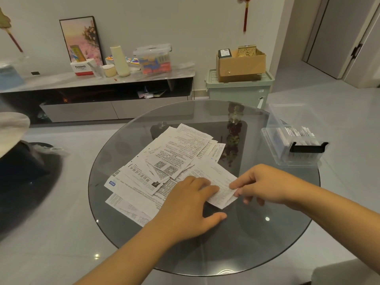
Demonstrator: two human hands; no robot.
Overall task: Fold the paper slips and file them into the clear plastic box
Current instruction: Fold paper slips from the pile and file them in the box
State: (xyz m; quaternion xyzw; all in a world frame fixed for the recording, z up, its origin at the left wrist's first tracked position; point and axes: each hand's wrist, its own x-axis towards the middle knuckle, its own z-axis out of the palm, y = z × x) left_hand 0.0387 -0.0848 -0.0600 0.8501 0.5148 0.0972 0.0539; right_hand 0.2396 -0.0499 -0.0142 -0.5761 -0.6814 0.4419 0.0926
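a round glass table (267, 233) carries a loose heap of printed paper slips (164, 161), overlapping at many angles across its middle and left part. the left hand (185, 210) lies palm down on the near right edge of the heap, its fingers straight and slightly spread, pressing flat on one white slip (221, 189) while the thumb sticks out to the right over bare glass. the right hand (265, 185) meets that same slip from the right: its thumb and forefinger pinch the slip's right edge, and the remaining fingers curl loosely underneath. the slip lies slanted, its near corner reaching past the heap onto the glass. the clear plastic box (296, 140) stands at the table's right rim, well apart from the hands, its lid tipped up behind it and a black latch (308, 148) on its near end; a row of folded slips already stands upright inside. beyond the table, a low cabinet (98, 93) along the wall holds a framed picture (82, 38) and assorted containers, and a cardboard box (240, 64) sits on a green bin (238, 89).
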